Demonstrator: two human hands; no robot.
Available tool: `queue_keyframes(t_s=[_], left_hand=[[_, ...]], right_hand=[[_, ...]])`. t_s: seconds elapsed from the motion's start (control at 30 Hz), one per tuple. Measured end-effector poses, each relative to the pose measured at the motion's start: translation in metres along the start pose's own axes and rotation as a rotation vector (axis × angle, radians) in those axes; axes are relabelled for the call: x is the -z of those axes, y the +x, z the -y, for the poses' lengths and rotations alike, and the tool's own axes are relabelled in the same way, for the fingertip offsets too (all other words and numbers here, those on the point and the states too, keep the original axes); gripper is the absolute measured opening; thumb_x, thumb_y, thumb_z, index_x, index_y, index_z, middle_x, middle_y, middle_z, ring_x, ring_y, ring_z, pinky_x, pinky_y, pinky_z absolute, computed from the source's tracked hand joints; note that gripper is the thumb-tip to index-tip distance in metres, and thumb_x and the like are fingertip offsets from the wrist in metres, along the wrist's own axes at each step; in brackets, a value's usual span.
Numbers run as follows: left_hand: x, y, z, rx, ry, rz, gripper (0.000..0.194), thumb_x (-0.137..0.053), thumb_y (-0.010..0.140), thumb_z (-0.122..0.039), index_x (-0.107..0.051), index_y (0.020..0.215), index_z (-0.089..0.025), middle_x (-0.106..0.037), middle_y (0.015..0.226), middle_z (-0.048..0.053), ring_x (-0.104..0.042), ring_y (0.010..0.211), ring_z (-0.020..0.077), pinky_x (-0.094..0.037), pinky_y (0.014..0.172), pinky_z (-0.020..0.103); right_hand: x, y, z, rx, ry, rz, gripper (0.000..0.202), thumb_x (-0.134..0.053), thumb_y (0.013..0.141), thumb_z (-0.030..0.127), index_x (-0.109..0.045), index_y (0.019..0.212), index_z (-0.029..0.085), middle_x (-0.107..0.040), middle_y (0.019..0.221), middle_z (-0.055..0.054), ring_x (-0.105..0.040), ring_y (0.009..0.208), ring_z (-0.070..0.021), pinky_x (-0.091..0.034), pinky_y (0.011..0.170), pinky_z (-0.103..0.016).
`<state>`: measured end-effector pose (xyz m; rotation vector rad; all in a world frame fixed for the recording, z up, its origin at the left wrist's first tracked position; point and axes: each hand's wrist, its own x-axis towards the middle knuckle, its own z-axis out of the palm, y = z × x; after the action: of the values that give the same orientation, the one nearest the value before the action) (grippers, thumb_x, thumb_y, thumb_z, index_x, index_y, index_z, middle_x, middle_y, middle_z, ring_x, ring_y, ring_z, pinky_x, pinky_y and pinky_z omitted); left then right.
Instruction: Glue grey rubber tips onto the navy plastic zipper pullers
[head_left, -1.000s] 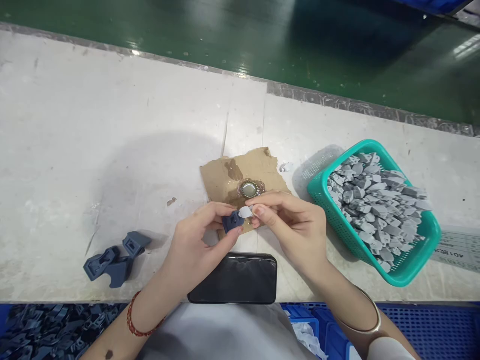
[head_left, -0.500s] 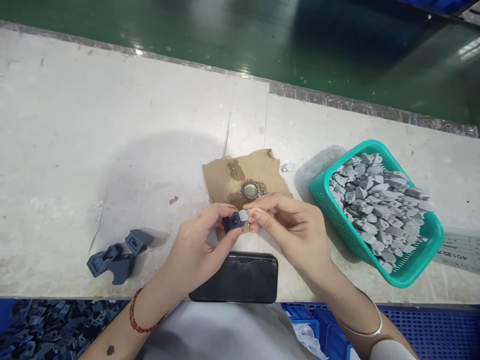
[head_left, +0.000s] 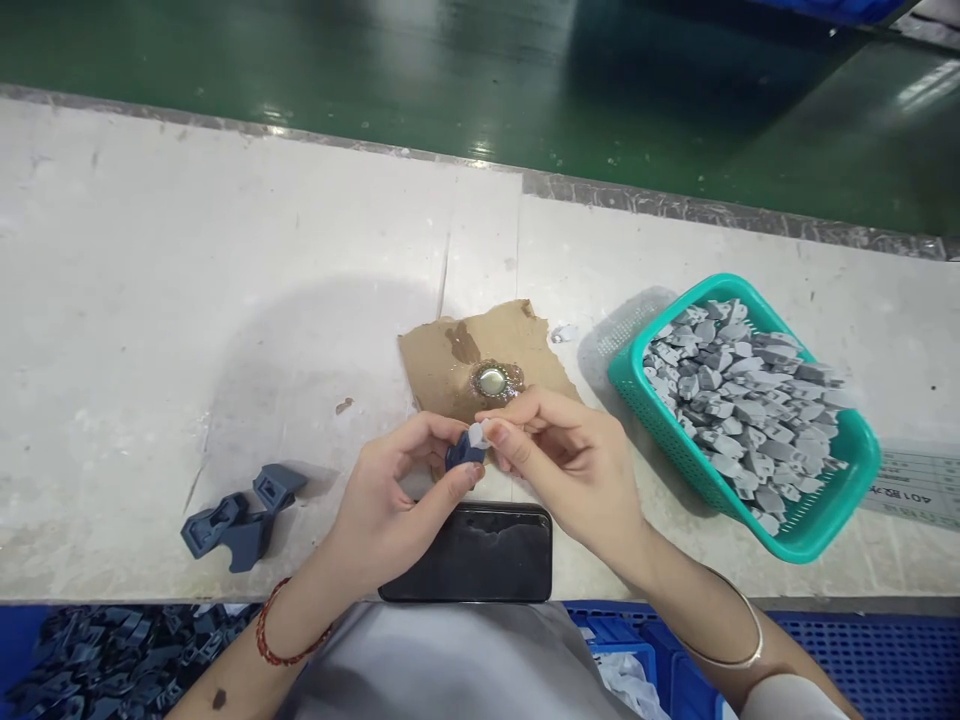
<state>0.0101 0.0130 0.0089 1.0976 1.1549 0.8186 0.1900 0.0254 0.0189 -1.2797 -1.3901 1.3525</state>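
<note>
Between thumb and fingers, my left hand point(head_left: 409, 500) grips a dark blue plastic part point(head_left: 463, 452). My right hand point(head_left: 574, 470) pinches a small light grey plastic piece point(head_left: 478, 436) against the blue part's upper right side; how far it sits in the part I cannot tell. Just beyond the hands lies a torn piece of cardboard point(head_left: 427, 350) with a bottle cap point(head_left: 493, 381) on it, wet and shiny around the rim. Below the hands a black phone point(head_left: 480, 555) lies flat.
A green basket point(head_left: 821, 545) heaped with light grey pieces point(head_left: 742, 400) stands to the right. Several dark blue parts point(head_left: 244, 540) lie at the left of the white table point(head_left: 150, 250). Below the front edge are more blue parts point(head_left: 127, 660) and blue bins point(head_left: 622, 640).
The blue part has tilted in my left hand, and the grey piece is held closer against it. The whole view has shifted slightly.
</note>
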Motion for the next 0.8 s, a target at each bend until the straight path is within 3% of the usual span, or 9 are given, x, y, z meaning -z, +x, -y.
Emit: queue_keyframes(t_s=[0.1,0.17,0.23,0.3,0.47,0.57,0.8], left_hand=[[0.003,-0.003,-0.008,0.107,-0.123,0.029,0.006,-0.074,0.091,-0.027,-0.074,0.091,-0.021,-0.074,0.082,0.002,-0.069,0.075,0.0148,-0.057,0.069,0.024],[0.004,-0.007,-0.014,0.162,-0.228,0.048,0.012,-0.076,0.091,-0.033,-0.074,0.088,-0.022,-0.072,0.079,0.002,-0.070,0.076,0.0164,-0.058,0.071,0.025],[0.004,-0.011,-0.018,0.212,-0.344,0.068,0.019,-0.080,0.088,-0.041,-0.074,0.086,-0.022,-0.072,0.077,0.002,-0.071,0.078,0.0186,-0.059,0.072,0.027],[0.002,-0.015,-0.021,0.269,-0.444,0.101,0.024,-0.081,0.087,-0.045,-0.072,0.087,-0.023,-0.073,0.079,0.003,-0.072,0.080,0.0193,-0.058,0.072,0.027],[-0.007,-0.018,-0.023,0.324,-0.558,0.194,0.028,-0.081,0.087,-0.045,-0.070,0.086,-0.020,-0.076,0.085,0.007,-0.071,0.080,0.0203,-0.059,0.075,0.031],[-0.011,-0.017,-0.023,0.323,-0.588,0.185,0.029,-0.081,0.087,-0.045,-0.069,0.085,-0.019,-0.076,0.084,0.007,-0.071,0.080,0.0213,-0.059,0.078,0.034],[-0.016,-0.019,-0.018,0.361,-0.631,0.107,0.030,-0.084,0.084,-0.043,-0.065,0.088,-0.020,-0.074,0.080,0.005,-0.072,0.087,0.0226,-0.059,0.082,0.034]], right_hand=[[0.008,0.004,-0.001,0.154,-0.120,0.056,0.024,-0.060,0.105,0.042,-0.072,0.102,0.021,-0.073,0.083,-0.003,-0.067,0.071,-0.0152,-0.055,0.063,-0.028],[0.014,0.006,0.001,0.363,-0.277,0.101,0.044,-0.062,0.101,0.055,-0.066,0.128,0.021,-0.075,0.107,-0.010,-0.072,0.096,-0.0231,-0.060,0.082,-0.038],[0.016,0.007,0.002,0.538,-0.428,0.145,0.072,-0.071,0.091,0.064,-0.053,0.146,0.021,-0.072,0.127,-0.015,-0.069,0.118,-0.0311,-0.058,0.098,-0.047],[0.015,0.006,0.003,0.636,-0.513,0.174,0.082,-0.079,0.086,0.058,-0.046,0.152,0.021,-0.069,0.134,-0.016,-0.068,0.123,-0.0324,-0.057,0.103,-0.047],[0.010,0.000,0.002,0.703,-0.544,0.107,0.054,-0.073,0.092,0.031,-0.053,0.142,0.022,-0.075,0.120,-0.012,-0.074,0.108,-0.0272,-0.061,0.092,-0.040],[0.011,-0.001,0.003,0.695,-0.584,0.081,0.042,-0.066,0.092,0.022,-0.060,0.133,0.024,-0.077,0.111,-0.010,-0.075,0.100,-0.0268,-0.062,0.085,-0.041],[0.008,0.000,0.000,0.746,-0.592,0.062,0.051,-0.064,0.088,0.014,-0.058,0.137,0.022,-0.078,0.106,-0.010,-0.075,0.096,-0.0264,-0.062,0.084,-0.040]])
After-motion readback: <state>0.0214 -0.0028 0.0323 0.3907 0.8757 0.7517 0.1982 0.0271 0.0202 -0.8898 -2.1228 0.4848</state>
